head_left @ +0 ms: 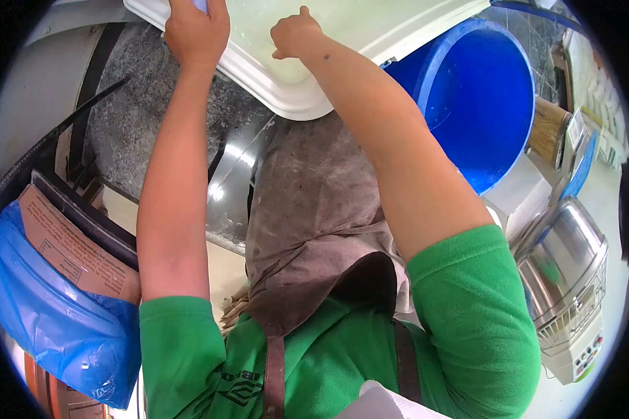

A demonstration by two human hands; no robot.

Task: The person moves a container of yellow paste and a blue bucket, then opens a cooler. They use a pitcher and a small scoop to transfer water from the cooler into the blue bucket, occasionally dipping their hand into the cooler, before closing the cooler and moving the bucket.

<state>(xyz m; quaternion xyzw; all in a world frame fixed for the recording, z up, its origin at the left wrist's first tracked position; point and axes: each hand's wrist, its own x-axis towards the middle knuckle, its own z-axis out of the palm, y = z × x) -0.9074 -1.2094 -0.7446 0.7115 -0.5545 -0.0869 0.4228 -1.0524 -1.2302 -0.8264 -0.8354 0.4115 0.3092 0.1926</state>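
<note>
A large white tub [297, 105] with pale, cloudy contents lies across the top of the view. At its left rim my left hand [197, 31] is closed round something pale violet, only a bit of which shows at the top edge. My right hand [297, 33] is over the inside of the tub, with a finger and the thumb partly stretched out and the others curled. Nothing shows between those fingers.
A blue barrel [479, 105] stands right of the tub. Farther right is a steel-lidded appliance [562, 258] with a wire guard. At the left, a black container [84, 216] holds brown cardboard [73, 244] and a blue plastic bag [56, 314]. A brown apron [314, 188] covers my front.
</note>
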